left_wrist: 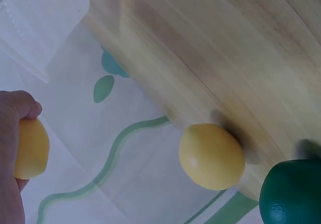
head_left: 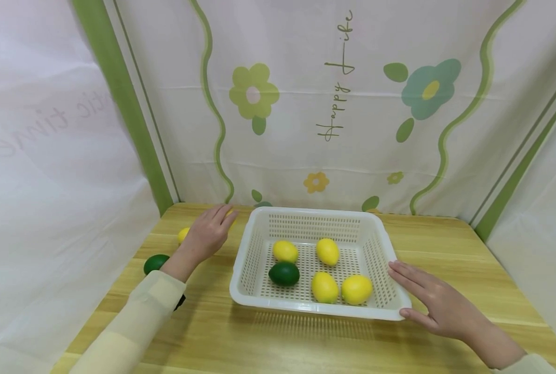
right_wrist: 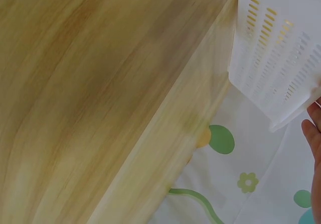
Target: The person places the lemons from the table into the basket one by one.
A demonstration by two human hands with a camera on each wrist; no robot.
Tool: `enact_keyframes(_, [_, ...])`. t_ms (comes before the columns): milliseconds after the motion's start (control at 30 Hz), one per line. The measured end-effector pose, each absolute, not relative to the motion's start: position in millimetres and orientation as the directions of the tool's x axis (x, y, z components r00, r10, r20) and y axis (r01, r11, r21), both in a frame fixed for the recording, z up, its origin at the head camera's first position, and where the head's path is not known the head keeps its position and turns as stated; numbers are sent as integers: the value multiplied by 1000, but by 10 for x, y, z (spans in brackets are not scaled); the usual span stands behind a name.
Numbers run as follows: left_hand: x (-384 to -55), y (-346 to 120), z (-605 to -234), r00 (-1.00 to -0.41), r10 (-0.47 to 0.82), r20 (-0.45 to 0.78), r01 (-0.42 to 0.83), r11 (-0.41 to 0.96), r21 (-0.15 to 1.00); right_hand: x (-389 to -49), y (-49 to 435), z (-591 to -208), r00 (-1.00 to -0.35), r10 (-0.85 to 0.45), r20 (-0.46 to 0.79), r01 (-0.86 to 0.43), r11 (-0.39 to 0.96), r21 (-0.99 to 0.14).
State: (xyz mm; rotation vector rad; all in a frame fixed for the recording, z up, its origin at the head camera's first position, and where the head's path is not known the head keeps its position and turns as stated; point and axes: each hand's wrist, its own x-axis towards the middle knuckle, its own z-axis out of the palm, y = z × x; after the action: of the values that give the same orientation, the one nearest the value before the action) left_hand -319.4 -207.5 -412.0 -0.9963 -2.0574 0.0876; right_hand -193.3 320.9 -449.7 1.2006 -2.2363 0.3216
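My left hand (head_left: pixel 207 232) grips a yellow lemon (left_wrist: pixel 33 151) at the back left of the table, thumb and fingers round it. In the head view the hand covers most of that lemon. A white slotted plastic basket (head_left: pixel 315 307) is at the middle, holding several yellow lemons (head_left: pixel 325 287) and one dark green lemon-shaped fruit (head_left: pixel 284 274). Against the basket's right rim rests my right hand (head_left: pixel 438 306), fingers fairly straight along the side and thumb at the front corner. Another lemon (left_wrist: pixel 212 156) and a second dark green fruit (left_wrist: pixel 293 194) lie left of the basket.
The wooden table (head_left: pixel 203 332) runs back to a white printed cloth (head_left: pixel 287 145) hanging behind it. More cloth hangs at the left and right sides. The left forearm, in a pale sleeve (head_left: pixel 135 317), reaches across the table's left part.
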Motion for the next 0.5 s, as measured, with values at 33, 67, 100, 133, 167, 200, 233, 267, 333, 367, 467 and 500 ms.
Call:
enact_keyframes(33, [-3191,-2067,-4109,-337,681,650,620,680,-391,-1934,3210,-4498,-429,-685,589,-822,566,59])
enact_keyframes(67, [-3186,-2059,-4096,-331,684,650,622,676,-395,-1934,3212,-4498,-428,-686,589,-823,565,60])
enact_keyframes(100, [-3183,-2050,-4085,-326,687,649,625,672,-398,-1935,3213,-4498,-427,-687,588,-823,564,62])
enact_keyframes(133, [-3179,-2041,-4072,-319,690,650,628,667,-400,-1937,3213,-4498,-425,-689,587,-824,563,64])
enact_keyframes(167, [-3175,-2033,-4061,-313,693,649,632,663,-403,-1939,3213,-4499,-423,-690,587,-825,561,65])
enact_keyframes(200, [-3171,-2025,-4047,-308,696,649,636,658,-404,-1940,3212,-4499,-420,-693,587,-826,559,68])
enact_keyframes(233, [-3166,-2016,-4035,-299,699,649,641,652,-406,-1942,3211,-4498,-417,-695,586,-827,557,72])
enact_keyframes(267, [-3161,-2006,-4023,-293,702,649,646,645,-407,-1944,3209,-4497,-414,-697,586,-828,555,75])
enact_keyframes(333, [-3148,-1986,-4000,-284,709,645,656,635,-409,-1947,3206,-4495,-407,-700,587,-830,552,84])
enact_keyframes(367, [-3142,-1975,-3989,-283,713,642,660,630,-409,-1949,3205,-4493,-404,-702,587,-830,551,88])
enact_keyframes(467, [-3122,-1939,-3954,-283,725,628,671,618,-410,-1953,3202,-4486,-394,-709,585,-831,546,102])
enact_keyframes(500, [-3116,-1927,-3942,-283,729,623,674,614,-411,-1955,3202,-4483,-391,-712,583,-832,544,108])
